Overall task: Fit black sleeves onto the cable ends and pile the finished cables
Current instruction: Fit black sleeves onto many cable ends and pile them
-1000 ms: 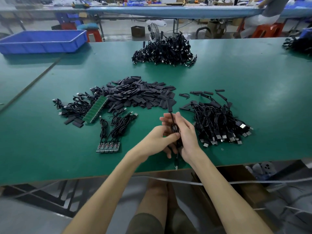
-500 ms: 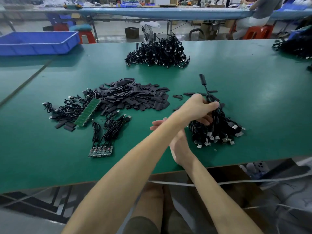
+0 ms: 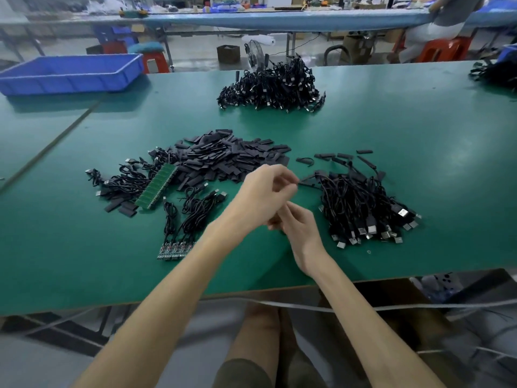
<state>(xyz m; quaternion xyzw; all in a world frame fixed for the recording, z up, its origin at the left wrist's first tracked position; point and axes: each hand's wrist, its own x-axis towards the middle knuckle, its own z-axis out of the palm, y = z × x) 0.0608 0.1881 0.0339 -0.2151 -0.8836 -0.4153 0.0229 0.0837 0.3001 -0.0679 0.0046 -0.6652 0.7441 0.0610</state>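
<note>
My left hand (image 3: pixel 265 194) hovers above the green table (image 3: pixel 419 141) with loosely curled fingers and nothing in them. Just below it, my right hand (image 3: pixel 298 229) is relaxed and empty, partly hidden by my left wrist. A heap of flat black sleeves (image 3: pixel 223 161) lies just beyond my hands. To the right is a pile of black cables (image 3: pixel 361 203) with metal plugs facing me. A small bunch of cables (image 3: pixel 193 211) ending in a row of little boards (image 3: pixel 173 250) lies to the left of my hands.
A larger cable pile (image 3: pixel 271 88) sits at the back centre, and more cables (image 3: pixel 120 183) with a green board strip (image 3: pixel 156 189) lie on the left. A blue bin (image 3: pixel 70 74) stands at the far left. A person (image 3: pixel 439 23) sits behind the table at the right.
My left hand carried a sleeved cable over to the right pile, let it go there and has drawn back empty. My right hand stayed near the table's front.
</note>
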